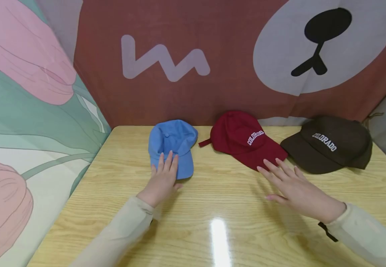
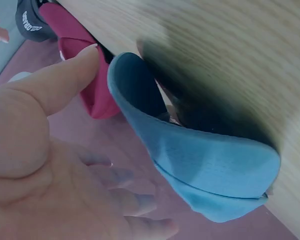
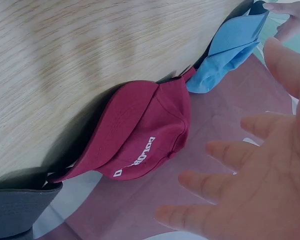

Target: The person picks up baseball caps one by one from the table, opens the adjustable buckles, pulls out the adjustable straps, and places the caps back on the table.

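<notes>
On the wood-grain table (image 1: 186,211) lie 1 blue cap (image 1: 174,134), 1 red cap (image 1: 236,135) and 1 brown cap (image 1: 343,133).

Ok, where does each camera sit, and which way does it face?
Head: on the head, facing forward and down at the blue cap, red cap and dark cap; left hand, right hand and sleeves show.
Left wrist: worn there, facing the blue cap, the left hand large at left.
Right wrist: worn there, facing the red cap, the right hand large at lower right.
Shared: both wrist views show all three caps and part of the opposite hand.
</notes>
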### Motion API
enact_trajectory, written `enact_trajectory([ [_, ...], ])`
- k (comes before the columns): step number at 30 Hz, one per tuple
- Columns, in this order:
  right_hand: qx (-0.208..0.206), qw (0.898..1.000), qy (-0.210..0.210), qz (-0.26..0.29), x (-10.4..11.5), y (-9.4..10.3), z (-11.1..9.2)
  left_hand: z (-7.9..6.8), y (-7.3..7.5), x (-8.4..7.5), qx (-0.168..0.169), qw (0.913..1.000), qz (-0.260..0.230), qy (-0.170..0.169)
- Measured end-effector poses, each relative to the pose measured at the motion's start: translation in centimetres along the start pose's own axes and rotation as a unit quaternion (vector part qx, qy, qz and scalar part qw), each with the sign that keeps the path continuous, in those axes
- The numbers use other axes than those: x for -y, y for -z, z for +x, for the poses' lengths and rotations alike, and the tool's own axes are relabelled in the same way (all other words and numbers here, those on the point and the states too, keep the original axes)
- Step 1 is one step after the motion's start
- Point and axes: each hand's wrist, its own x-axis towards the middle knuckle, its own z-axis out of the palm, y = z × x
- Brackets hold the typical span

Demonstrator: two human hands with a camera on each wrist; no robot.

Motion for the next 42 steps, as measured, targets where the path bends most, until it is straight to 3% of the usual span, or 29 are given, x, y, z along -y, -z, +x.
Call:
enact_trajectory([
  [24,0.015,1.0,-0.01,0.002,0.0,0.0,-0.3,1.0,-0.7,0.6,0.038,0.9989,0.017,0.022],
  [34,0.013,1.0,-0.014,0.003,0.0,0.0,-0.5,1.1,-1.1,1.0,0.022,0.9948,0.095,-0.028],
  [42,0.009,1.0,-0.012,-0.01,-0.1,-0.2,-0.6,0.6,-1.0,1.0,0.006,0.9965,0.079,-0.028],
])
